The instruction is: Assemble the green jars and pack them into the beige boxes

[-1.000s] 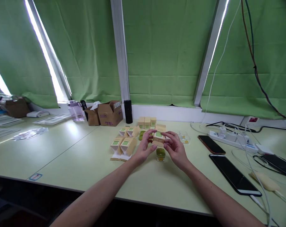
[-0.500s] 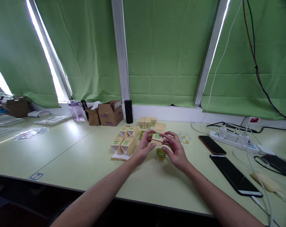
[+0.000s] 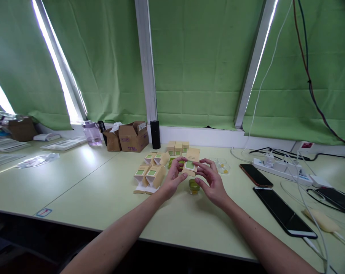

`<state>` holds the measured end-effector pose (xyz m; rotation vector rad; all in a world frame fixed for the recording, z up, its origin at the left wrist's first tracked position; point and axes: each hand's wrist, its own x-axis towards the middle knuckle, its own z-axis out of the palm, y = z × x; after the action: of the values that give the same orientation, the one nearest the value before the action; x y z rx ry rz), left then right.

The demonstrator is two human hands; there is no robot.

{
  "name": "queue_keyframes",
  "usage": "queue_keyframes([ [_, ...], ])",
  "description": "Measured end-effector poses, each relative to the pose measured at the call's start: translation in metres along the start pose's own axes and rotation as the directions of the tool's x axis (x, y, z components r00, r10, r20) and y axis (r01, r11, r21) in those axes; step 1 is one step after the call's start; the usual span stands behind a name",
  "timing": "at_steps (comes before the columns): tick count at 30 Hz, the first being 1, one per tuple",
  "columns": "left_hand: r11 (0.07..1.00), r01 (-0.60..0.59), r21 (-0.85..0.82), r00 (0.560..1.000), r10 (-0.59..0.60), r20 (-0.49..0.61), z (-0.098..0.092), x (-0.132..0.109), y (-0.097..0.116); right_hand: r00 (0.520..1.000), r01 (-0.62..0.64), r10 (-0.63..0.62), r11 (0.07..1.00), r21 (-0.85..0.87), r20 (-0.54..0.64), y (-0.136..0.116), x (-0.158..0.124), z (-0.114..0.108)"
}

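My left hand (image 3: 174,177) and my right hand (image 3: 212,181) are together around a small tan cardboard box (image 3: 190,166) with a green window on its face. The left fingers grip its left side, and the right fingers are on its right side. A raised tan flap (image 3: 193,154) stands behind the window. Just below the box, a small clear jar with a green lid (image 3: 194,186) stands on the table near my right thumb. To the left of my left hand stand several opened tan boxes (image 3: 151,172) with green windows. More green lids are partly hidden behind my left hand.
Several closed small boxes (image 3: 177,147) stand at the back, beside a black cylinder (image 3: 155,134) and brown cartons (image 3: 132,137). Clear plastic pieces (image 3: 223,166) lie right of my hands. Farther right are phones (image 3: 283,211), cables and a power strip (image 3: 281,169).
My hands and the box stay almost in the same place. At the far left edge a small reddish-brown shape, possibly a person's fingertips, has come into view.
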<state>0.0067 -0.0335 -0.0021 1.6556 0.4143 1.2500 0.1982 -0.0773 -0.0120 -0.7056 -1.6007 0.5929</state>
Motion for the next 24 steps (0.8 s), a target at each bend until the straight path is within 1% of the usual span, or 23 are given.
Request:
queue_keyframes([
  [6,1.000,-0.005,0.007,1.000,0.005,-0.008,-0.0005,0.0000,-0.0003,1.000,-0.006,0.006,1.000,-0.003,-0.005,-0.0023,-0.0002,0.0004],
  [16,0.999,-0.009,-0.034,1.000,0.010,0.015,-0.0008,-0.0009,-0.0017,1.000,-0.001,0.001,1.000,-0.015,0.000,-0.0026,-0.0010,0.0001],
  [20,1.000,-0.017,0.010,1.000,0.017,-0.002,0.0001,-0.0009,-0.0007,1.000,-0.003,0.003,1.000,-0.017,0.002,-0.0014,-0.0010,-0.0001],
  [24,0.992,-0.063,0.108,0.998,0.064,0.000,0.0005,-0.0015,-0.0002,1.000,-0.001,0.000,1.000,-0.029,-0.025,-0.0021,0.0000,0.0007],
])
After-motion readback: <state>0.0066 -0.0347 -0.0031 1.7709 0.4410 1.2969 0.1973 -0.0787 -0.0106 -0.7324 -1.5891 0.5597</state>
